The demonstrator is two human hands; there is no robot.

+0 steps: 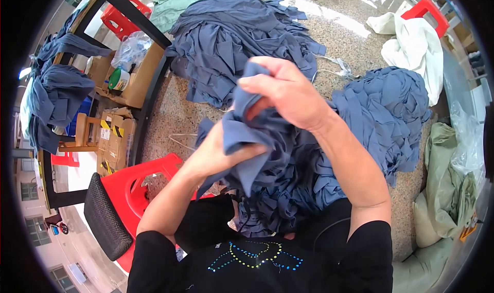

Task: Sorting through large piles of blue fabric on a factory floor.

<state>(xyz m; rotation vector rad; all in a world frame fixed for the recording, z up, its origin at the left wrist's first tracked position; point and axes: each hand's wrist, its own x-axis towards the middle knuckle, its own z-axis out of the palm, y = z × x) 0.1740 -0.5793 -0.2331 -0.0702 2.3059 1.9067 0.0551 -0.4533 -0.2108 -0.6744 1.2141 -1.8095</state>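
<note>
Between my two hands is a piece of blue-grey fabric, folded and bunched. My left hand is closed round its lower part, with the thumb lying over the cloth. Higher up, my right hand pinches the top edge of the same piece between thumb and fingers. Below my hands a heap of the same fabric spreads over my lap and the floor. A large pile of blue-grey cloth pieces lies ahead, and another pile lies to the right.
A red plastic stool with a black cushion stands at my left. Beyond it, a dark-framed table has cardboard boxes below it. White cloth, green sacks and clear plastic lie at the right.
</note>
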